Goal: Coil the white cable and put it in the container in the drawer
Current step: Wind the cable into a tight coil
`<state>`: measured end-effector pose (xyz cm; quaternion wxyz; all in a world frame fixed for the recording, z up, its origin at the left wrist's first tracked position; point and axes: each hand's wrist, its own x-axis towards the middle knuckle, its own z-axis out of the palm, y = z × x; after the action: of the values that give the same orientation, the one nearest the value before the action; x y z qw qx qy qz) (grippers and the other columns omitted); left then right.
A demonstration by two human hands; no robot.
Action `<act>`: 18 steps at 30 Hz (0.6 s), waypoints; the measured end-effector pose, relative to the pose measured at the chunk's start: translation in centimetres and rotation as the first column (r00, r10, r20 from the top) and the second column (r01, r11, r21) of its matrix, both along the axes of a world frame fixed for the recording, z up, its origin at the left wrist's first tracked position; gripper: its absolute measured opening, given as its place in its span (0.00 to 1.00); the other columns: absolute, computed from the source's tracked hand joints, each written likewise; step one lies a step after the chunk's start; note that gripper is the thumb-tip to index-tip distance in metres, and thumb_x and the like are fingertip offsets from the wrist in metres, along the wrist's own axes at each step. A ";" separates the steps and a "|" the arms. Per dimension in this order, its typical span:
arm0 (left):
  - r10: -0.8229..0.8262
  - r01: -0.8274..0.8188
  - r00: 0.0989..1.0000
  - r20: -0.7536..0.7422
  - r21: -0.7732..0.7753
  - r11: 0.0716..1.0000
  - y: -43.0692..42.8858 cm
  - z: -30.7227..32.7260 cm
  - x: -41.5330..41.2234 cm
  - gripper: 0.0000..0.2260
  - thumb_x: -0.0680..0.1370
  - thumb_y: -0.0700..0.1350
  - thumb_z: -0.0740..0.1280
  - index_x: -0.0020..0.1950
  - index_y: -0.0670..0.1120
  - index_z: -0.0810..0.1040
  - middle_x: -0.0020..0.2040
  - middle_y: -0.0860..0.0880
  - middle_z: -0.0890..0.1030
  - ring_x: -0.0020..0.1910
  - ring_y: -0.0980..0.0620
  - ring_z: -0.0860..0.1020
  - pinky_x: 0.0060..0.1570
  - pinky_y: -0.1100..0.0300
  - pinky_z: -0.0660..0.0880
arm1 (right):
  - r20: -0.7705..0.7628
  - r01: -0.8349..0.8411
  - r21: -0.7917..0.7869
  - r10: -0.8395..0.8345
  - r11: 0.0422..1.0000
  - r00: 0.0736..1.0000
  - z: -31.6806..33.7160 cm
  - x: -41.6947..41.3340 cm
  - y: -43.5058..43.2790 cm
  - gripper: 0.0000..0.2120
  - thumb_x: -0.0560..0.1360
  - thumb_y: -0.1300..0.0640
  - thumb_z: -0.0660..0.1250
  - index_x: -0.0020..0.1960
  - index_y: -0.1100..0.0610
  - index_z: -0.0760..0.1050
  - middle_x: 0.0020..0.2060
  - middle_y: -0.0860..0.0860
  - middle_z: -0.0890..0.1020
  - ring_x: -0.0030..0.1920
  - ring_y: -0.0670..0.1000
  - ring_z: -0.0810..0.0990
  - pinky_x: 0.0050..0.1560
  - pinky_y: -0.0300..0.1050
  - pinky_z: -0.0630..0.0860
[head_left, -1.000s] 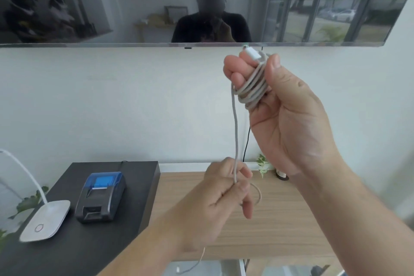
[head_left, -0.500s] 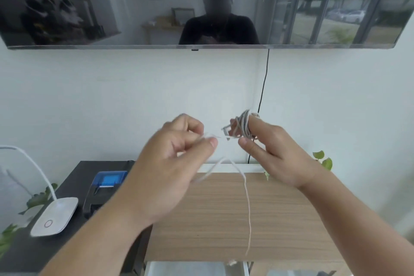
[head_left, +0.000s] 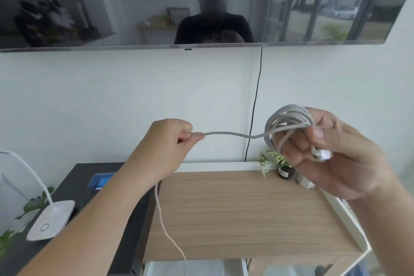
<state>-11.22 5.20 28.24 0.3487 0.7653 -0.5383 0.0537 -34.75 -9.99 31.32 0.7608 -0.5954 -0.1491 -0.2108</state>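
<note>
The white cable (head_left: 289, 119) is wound in several loops around the fingers of my right hand (head_left: 331, 154), which is raised at the right above the wooden top; a white plug end sticks out below the thumb. A straight stretch of cable runs left from the coil to my left hand (head_left: 172, 141), which pinches it. From under that hand the loose tail hangs down past the front edge of the wooden top (head_left: 246, 215). The open drawer (head_left: 201, 268) shows as a pale strip at the bottom edge; its container is not distinguishable.
A dark side table (head_left: 74, 186) at the left carries a white lamp base (head_left: 50, 219) and a blue printer (head_left: 100, 180), mostly behind my left forearm. A small potted plant (head_left: 282, 166) stands at the back right. A black cord hangs from the wall screen (head_left: 134, 6).
My hands have pulled apart: the left moved left and the right moved right, so the cable between them is now stretched out. The coil sits lower than a second ago.
</note>
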 end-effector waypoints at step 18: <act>-0.200 0.196 0.977 0.078 0.058 0.979 2.5 -1.5 -11.4 0.18 0.82 0.63 0.41 0.39 0.56 0.57 0.28 0.52 0.66 0.29 0.50 0.71 0.30 0.54 0.70 | 0.079 0.459 -0.089 -0.453 0.884 0.888 1.2 7.4 -2.5 0.23 0.85 0.52 0.53 0.75 0.63 0.69 0.76 0.57 0.72 0.78 0.51 0.68 0.78 0.47 0.62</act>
<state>-22.61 7.74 26.70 0.3101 0.7134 -0.6273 0.0372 -27.31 -12.51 32.50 0.6531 -0.6470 -0.0370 -0.3917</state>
